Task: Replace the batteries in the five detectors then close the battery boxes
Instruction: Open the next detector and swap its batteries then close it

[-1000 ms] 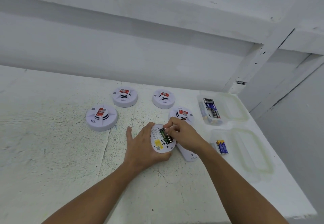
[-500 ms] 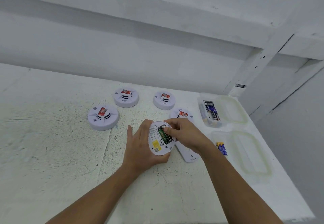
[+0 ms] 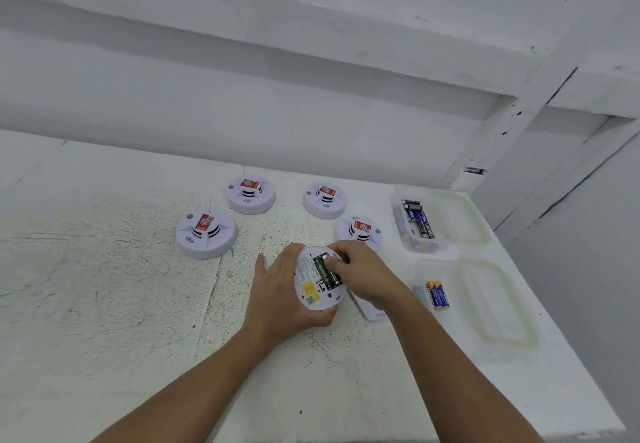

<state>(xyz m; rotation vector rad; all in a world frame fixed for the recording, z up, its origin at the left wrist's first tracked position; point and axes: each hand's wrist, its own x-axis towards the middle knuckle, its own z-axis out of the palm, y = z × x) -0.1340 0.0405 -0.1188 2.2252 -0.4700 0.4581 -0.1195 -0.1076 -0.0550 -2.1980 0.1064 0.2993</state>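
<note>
My left hand (image 3: pixel 277 298) grips a white round detector (image 3: pixel 313 290) tilted on its edge, back side toward me, its battery box open. Green batteries (image 3: pixel 323 271) lie inside the box. My right hand (image 3: pixel 363 274) has its fingertips pinched on the top end of a green battery in the box. A white cover (image 3: pixel 372 311) lies on the table under my right wrist. Several other detectors sit face up with red labels: one at the left (image 3: pixel 206 233), two at the back (image 3: pixel 251 194) (image 3: pixel 325 200), one just behind my right hand (image 3: pixel 358 231).
A clear box of dark batteries (image 3: pixel 415 224) stands at the right, its lid (image 3: pixel 457 220) beside it. Nearer, a second clear box (image 3: pixel 420 269) holds blue-and-yellow batteries (image 3: pixel 437 294), lid (image 3: pixel 495 304) alongside. The white table ends at the right edge (image 3: pixel 561 338); a wall runs behind.
My left hand has tilted the detector a little more upright. My right hand's fingers have stayed at the battery box, shifting slightly along the green batteries.
</note>
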